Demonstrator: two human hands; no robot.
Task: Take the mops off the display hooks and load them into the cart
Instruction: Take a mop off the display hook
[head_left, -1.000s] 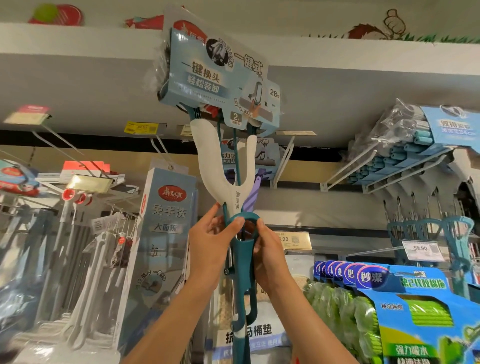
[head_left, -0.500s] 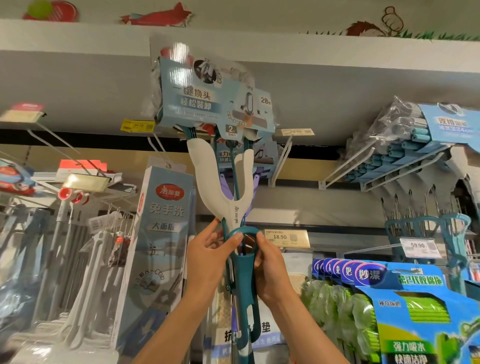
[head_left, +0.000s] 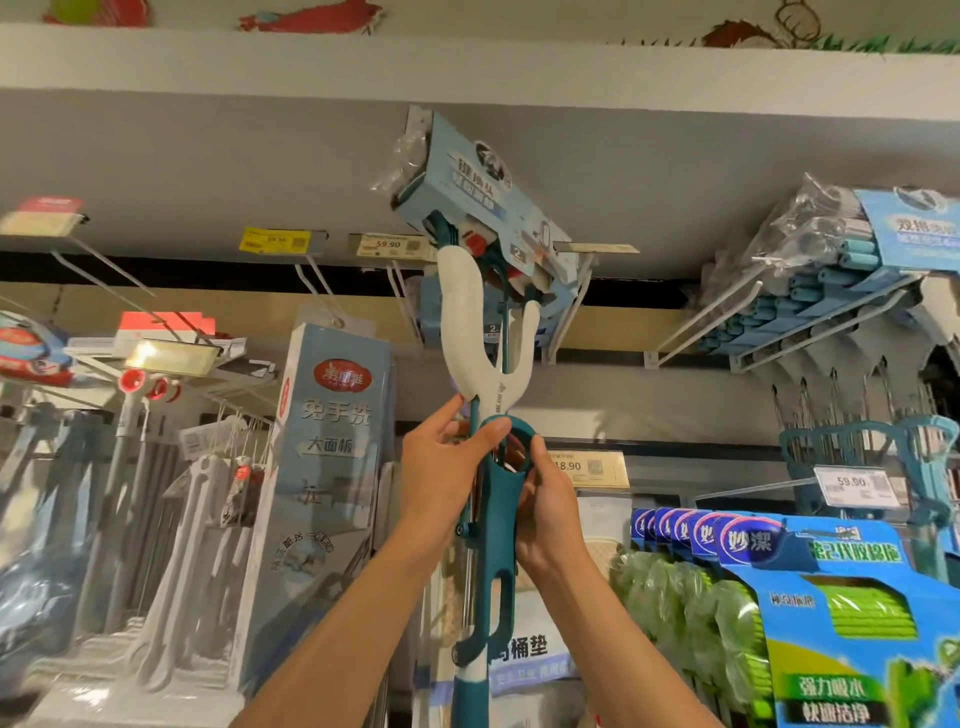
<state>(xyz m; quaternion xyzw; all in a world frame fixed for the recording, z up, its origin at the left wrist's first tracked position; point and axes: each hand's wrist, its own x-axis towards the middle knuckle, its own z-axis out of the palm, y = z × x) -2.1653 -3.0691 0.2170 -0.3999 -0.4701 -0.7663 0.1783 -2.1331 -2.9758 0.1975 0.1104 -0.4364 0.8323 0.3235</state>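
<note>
Currently both hands, left hand (head_left: 445, 470) and right hand (head_left: 545, 499), are gripping the mop (head_left: 491, 499) at its teal lever just below the white yoke, holding it upright overhead, its packaged head tilting beside the display hooks (head_left: 571, 312), probably for control.

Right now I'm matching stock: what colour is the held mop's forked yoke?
White, on a teal handle; the mop shows clearest in the head view.
</note>
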